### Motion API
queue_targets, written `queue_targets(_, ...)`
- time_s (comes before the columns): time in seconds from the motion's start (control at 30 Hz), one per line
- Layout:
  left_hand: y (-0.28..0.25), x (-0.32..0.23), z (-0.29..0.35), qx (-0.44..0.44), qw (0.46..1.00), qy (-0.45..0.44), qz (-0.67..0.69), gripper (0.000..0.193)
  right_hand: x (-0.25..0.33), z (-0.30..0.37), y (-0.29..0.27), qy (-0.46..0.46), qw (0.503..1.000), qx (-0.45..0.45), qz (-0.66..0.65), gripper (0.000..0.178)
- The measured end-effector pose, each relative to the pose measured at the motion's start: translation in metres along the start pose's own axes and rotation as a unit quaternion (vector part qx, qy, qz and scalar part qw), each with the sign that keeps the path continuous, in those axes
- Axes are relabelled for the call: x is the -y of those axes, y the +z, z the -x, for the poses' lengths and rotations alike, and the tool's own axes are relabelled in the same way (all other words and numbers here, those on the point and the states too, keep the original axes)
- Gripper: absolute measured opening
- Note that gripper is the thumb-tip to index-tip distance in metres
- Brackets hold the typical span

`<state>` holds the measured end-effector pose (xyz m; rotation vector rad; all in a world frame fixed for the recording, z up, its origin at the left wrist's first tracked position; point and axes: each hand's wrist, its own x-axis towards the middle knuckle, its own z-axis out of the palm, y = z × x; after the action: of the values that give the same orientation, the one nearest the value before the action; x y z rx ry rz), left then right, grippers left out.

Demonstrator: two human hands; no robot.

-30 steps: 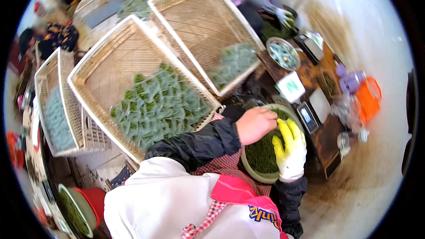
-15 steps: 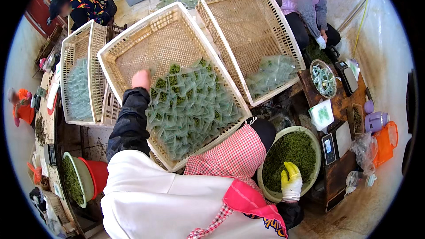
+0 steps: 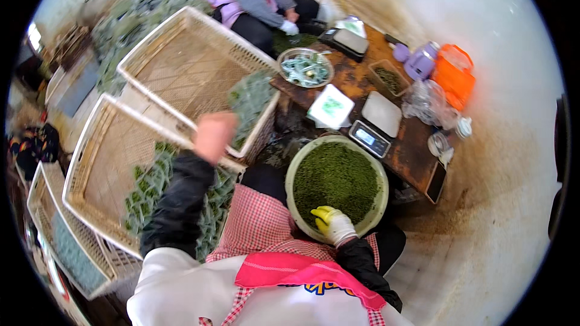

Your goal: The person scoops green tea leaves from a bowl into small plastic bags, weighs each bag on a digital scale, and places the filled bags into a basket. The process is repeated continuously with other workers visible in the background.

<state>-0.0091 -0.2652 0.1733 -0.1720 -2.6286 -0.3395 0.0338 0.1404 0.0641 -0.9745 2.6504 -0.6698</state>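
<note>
basin (image 3: pixel 376 216): smooth plastic. green granular leaf (image 3: pixel 338 172): matt, rough. crates (image 3: pixel 112 163): openwork plastic. sachets (image 3: pixel 148 186): glossy, translucent film. worktop (image 3: pixel 353 78): worn, stained wood. glove (image 3: pixel 338 227): cloth, partly coated. sleeves (image 3: pixel 175 208): creased fabric.

Worn on the person's head, a wide fisheye camera faces steeply down and ahead, near enough that the white top (image 3: pixel 181 290) looms at 7 o'clock. The left hand (image 3: pixel 215 136) shows at 9 o'clock, the right hand (image 3: pixel 333 223) at 5; a seated person (image 3: pixel 254 9), farther off, appears near 12, as straight edges bow toward the round rim.
</note>
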Motion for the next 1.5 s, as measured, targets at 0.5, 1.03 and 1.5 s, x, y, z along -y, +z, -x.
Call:
queue_targets(0.5, 0.133, -0.139, -0.127, -0.067, 0.978, 0.165, -0.107, 0.005, -0.018, 0.038, -0.01, 0.077, 0.98, -0.064, -0.173, 0.033)
queue_targets(1.03, 0.121, -0.24, 0.047, 0.081, 0.986, 0.105, 0.103, 0.007, 0.002, -0.026, -0.007, 0.281, 0.755, -0.218, -0.552, 0.031)
queue_targets(1.5, 0.195, -0.213, 0.049, 0.117, 0.92, -0.146, 0.343, 0.016, -0.102, -0.094, -0.034, 0.174, 0.982, -0.059, 0.046, 0.057)
